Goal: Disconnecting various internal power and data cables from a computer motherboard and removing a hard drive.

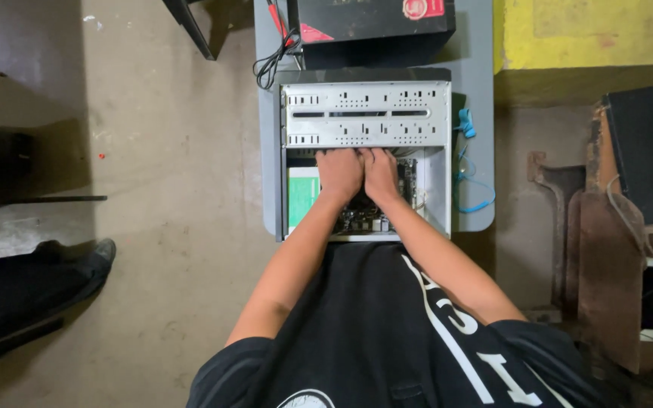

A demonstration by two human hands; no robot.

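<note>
One head-worn view, looking straight down

The camera sits above the person's chest and faces the floor — the open computer case (364, 151) on the small grey table (474, 75) lies mid-frame at arm's length, concrete floor left, clutter right.

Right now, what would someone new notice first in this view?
Both hands, the left hand and right hand, are pressed side by side inside an open grey computer case on a small grey table, over the circuit board. A blue cable lies right of the case, and a black and red box sits beyond it.
</note>
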